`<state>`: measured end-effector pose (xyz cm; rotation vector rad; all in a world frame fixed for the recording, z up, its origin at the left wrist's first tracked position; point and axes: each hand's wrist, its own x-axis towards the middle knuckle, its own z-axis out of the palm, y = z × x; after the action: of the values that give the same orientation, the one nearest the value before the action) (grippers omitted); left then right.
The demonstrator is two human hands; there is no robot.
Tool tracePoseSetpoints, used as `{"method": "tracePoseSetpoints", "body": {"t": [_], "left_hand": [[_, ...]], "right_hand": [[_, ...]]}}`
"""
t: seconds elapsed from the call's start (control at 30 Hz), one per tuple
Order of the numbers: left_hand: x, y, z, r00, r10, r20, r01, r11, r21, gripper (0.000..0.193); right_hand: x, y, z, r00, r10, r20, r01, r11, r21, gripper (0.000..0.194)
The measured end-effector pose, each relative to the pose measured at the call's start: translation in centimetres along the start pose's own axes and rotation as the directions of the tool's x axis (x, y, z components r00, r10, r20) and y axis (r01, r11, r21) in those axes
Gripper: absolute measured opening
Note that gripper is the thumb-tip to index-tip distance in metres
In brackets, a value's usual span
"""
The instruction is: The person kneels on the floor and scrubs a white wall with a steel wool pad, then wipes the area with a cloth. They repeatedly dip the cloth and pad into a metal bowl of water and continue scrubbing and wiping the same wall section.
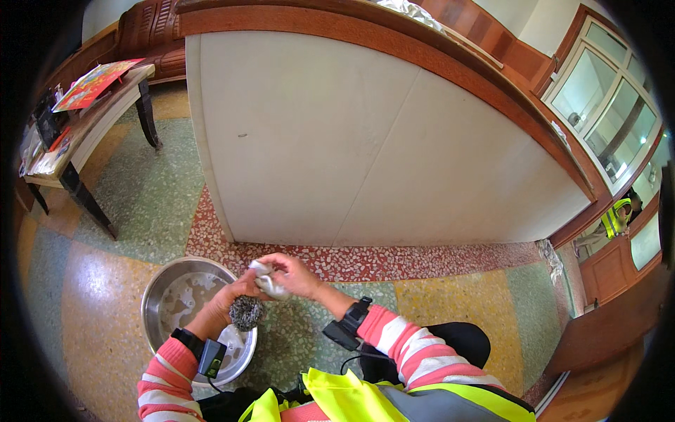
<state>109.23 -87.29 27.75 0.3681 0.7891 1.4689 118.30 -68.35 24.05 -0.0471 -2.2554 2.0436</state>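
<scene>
My left hand (228, 299) is over the right side of a metal basin (147, 303). A grey steel wool scourer (247, 313) sits against its palm side, apparently held there. Just beyond the basin's rim, my right hand (296, 277) grips a crumpled white cloth (271, 285). The left fingers also meet this cloth, and both hands look slightly blurred. Cloudy water with patches of foam (185, 298) lies in the basin. Partly behind my left wrist, a white piece of material (231, 337) rests inside near the rim.
A pale panelled counter (311, 137) with a wooden top edge stands before me on the terrazzo floor (100, 316). At left is a low table (84, 140) bearing a red printed board (97, 84). A person in a yellow vest (614, 219) is by the right doorway.
</scene>
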Motion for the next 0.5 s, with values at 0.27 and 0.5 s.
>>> {"method": "tracePoseSetpoints", "body": {"t": [0.27,0.5], "left_hand": [[-0.2,1.4,-0.1,0.993,0.117,-0.009,-0.117,0.988,-0.1,0.054],[0.8,-0.7,-2.4,0.967,0.052,-0.251,-0.077,0.993,-0.091,0.046]], "right_hand": [[0.5,-15.5,-15.5,0.209,-0.784,-0.584,0.221,0.62,-0.753,0.017],[6.0,-20.7,-19.0,0.55,-0.833,0.067,-0.299,-0.271,-0.915,0.049]]}}
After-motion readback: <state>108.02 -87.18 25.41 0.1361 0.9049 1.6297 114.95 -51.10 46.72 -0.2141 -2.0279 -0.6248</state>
